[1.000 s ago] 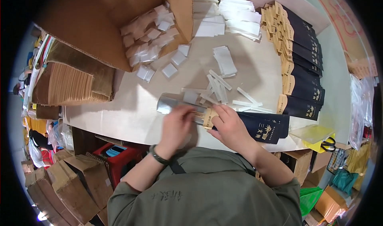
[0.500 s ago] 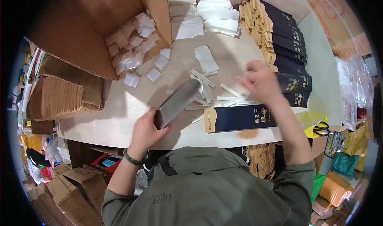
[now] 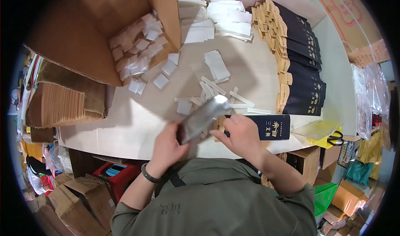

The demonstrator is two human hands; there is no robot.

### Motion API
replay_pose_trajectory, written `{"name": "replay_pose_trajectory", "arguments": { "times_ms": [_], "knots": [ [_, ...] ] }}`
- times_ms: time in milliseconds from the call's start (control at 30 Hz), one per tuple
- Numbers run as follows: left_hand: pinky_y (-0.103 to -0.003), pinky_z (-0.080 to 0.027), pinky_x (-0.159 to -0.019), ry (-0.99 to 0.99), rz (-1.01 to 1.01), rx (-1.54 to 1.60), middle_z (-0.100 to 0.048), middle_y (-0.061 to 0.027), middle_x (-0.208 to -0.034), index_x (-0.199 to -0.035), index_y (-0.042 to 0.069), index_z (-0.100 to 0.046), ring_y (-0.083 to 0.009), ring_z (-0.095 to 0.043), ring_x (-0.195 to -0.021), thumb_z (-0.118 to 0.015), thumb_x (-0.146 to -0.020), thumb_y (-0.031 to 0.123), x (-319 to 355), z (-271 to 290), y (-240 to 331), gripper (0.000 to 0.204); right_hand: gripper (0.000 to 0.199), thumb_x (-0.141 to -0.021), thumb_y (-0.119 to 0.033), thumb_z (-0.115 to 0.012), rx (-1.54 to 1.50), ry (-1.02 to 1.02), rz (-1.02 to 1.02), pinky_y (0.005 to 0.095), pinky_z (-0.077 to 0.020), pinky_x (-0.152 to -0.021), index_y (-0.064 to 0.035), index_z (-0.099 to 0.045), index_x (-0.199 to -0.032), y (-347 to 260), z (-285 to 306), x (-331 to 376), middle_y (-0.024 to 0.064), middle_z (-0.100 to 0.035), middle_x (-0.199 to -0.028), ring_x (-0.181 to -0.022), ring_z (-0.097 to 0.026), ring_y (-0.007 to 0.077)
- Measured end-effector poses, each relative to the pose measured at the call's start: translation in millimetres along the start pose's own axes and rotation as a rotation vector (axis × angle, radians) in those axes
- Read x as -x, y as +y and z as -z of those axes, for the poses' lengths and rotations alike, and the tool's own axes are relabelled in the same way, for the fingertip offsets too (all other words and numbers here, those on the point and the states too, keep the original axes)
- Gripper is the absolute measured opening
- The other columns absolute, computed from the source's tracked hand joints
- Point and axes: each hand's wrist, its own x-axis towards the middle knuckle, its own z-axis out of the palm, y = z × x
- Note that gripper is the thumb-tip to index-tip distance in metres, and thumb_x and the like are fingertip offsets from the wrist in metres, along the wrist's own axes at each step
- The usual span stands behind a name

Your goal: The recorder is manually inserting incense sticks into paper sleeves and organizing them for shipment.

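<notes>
My left hand (image 3: 166, 144) grips the lower end of a long, shiny silver pouch (image 3: 205, 118), held tilted above the table with its far end up and to the right; motion smears it a little. Close to the pouch's right side, my right hand (image 3: 246, 138) has its fingers curled and its thumb pointing left. Whatever those fingers hold, if anything, is hidden. Beneath the right hand lies a dark blue and tan packaging sleeve (image 3: 274, 127), partly covered. Thin white strips (image 3: 213, 86) are scattered just beyond the pouch.
An open cardboard box (image 3: 79, 53) with small clear-white packets (image 3: 141, 44) stands at the left. Stacked white pouches (image 3: 229, 17) lie at the back, a smaller white stack (image 3: 216, 65) mid-table. Overlapping dark sleeves (image 3: 302, 86) line the right side, near black-handled scissors (image 3: 335, 138).
My right hand has come from the strips at the right toward me, beside the pouch. The left hand and silver pouch have shifted right and slightly nearer.
</notes>
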Motion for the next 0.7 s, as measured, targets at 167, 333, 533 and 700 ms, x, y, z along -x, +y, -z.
{"name": "replay_pose_trajectory", "arguments": {
  "times_ms": [167,333,533,700],
  "knots": [
    [-0.04,-0.053,-0.076,0.193,-0.12,-0.294,-0.061,-0.0137,-0.101,-0.126,0.004,-0.055,-0.0346,-0.063,-0.088,-0.083,-0.068,0.02,6.0,1.2,-18.2,0.066,0.03,-0.086,-0.03,-0.065,0.004,-0.056,-0.2,0.0443,-0.0504,-0.055,-0.0034,-0.058,-0.074,-6.1,-28.0,-10.1,0.0144,-0.062,-0.061,-0.061,-0.064,0.0359],
    [-0.04,-0.052,-0.075,-0.141,-0.123,-0.353,-0.059,-0.0121,-0.097,-0.129,0.007,-0.054,-0.0329,-0.062,-0.091,-0.086,-0.065,0.028,19.5,37.8,-23.1,0.075,0.018,-0.08,-0.02,-0.062,-0.094,-0.063,-0.249,0.0481,-0.0511,-0.06,-0.0036,-0.06,-0.074,-1.3,-39.4,-18.1,0.0178,-0.064,-0.066,-0.066,-0.065,0.0384],
    [-0.041,-0.051,-0.08,0.023,-0.344,-0.239,-0.062,-0.0137,-0.1,-0.117,0.006,-0.061,-0.034,-0.061,-0.093,-0.082,-0.07,0.032,-22.6,22.3,-9.7,0.058,0.017,-0.081,-0.023,-0.065,-0.24,-0.073,-0.144,0.0465,-0.0523,-0.067,-0.0055,-0.064,-0.081,-21.7,-24.4,-24.8,0.0154,-0.067,-0.075,-0.075,-0.066,0.0366],
    [-0.041,-0.051,-0.081,0.352,-0.086,-0.289,-0.062,-0.0148,-0.103,-0.099,0.004,-0.063,-0.0347,-0.061,-0.094,-0.08,-0.074,0.03,-63.5,2.5,-11.5,0.04,0.025,-0.081,-0.023,-0.07,0.103,0.031,-0.316,0.044,-0.0504,-0.077,-0.002,-0.065,-0.093,85.2,18.4,-36.4,0.0177,-0.066,-0.086,-0.085,-0.064,0.0347]
  ]
}}
